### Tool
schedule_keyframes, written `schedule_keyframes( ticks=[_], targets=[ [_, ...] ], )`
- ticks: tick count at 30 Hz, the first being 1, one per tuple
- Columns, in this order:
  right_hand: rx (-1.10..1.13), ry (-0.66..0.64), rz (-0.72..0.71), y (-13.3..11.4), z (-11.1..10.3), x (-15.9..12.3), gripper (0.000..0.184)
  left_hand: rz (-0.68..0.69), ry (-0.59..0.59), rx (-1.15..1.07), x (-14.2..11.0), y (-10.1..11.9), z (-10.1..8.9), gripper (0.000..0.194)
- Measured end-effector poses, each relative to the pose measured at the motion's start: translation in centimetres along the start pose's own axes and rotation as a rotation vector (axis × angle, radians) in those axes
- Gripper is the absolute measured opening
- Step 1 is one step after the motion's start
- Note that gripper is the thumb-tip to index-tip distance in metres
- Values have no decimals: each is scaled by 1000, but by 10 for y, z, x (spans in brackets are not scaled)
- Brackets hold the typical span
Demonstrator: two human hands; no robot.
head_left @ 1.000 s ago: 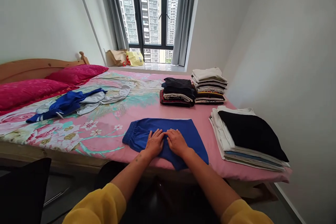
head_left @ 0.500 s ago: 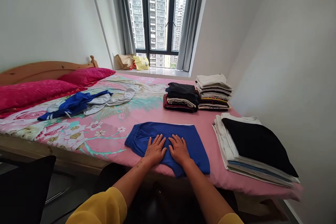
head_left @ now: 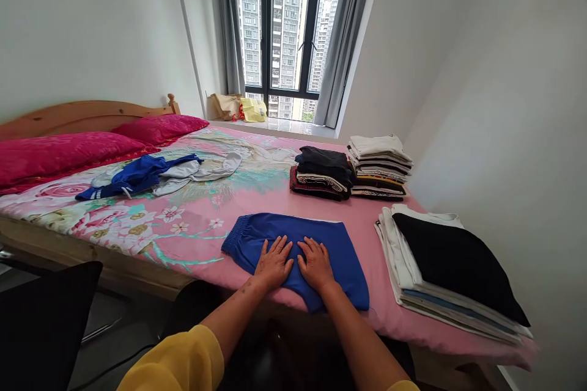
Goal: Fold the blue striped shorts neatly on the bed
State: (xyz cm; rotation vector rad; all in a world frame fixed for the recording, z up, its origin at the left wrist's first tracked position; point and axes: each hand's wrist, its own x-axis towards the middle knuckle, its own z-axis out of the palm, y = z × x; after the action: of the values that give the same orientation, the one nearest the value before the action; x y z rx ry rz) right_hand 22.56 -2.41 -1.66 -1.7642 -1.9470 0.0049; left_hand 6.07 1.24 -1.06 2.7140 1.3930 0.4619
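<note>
A pair of blue shorts [head_left: 334, 244] lies flat on the pink floral bed sheet [head_left: 206, 208] near the bed's front edge, waistband to the left. My left hand [head_left: 274, 264] and my right hand [head_left: 315, 264] rest side by side on the shorts' middle, palms down, fingers stretched out and lying flat. Neither hand holds anything. Yellow sleeves cover my upper arms.
Unfolded blue and grey clothes [head_left: 147, 174] lie heaped at the left. Folded stacks stand behind the shorts: a dark one [head_left: 323, 172], a mostly white one [head_left: 378, 165], and a flat pile topped with black [head_left: 452, 263] at right. Pink pillows [head_left: 68, 149], a window and bags are beyond.
My hands have stayed flat on the shorts and slid slightly toward me. The camera has tilted and shifted, so everything sits a little more to the right.
</note>
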Motion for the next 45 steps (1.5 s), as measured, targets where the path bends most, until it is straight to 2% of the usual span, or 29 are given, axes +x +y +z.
schedule_keyframes(
  ticks=[17,20,23,26,29,32,36,40,45],
  targets=[
    [-7,12,12,2,3,2,42,11,35,-45,1,-1,5,52],
    [3,13,14,3,3,3,41,-3,26,-141,3,0,2,52],
    [24,30,13,6,4,2,39,-38,-76,-381,7,-5,-8,53],
    [59,65,22,11,6,1,37,-74,-207,-578,10,-20,-24,46],
    [91,86,37,16,9,0,36,-86,-303,-652,7,-42,-42,45],
    [112,105,40,18,11,-1,36,-85,-413,-670,2,-61,-62,45],
    [128,139,28,19,13,-1,35,-78,-530,-591,5,-73,-93,41],
    [146,181,30,21,15,0,33,-72,-620,-481,18,-77,-135,41],
    [170,212,29,22,17,-1,31,-43,-663,-348,42,-79,-204,48]
  ],
)
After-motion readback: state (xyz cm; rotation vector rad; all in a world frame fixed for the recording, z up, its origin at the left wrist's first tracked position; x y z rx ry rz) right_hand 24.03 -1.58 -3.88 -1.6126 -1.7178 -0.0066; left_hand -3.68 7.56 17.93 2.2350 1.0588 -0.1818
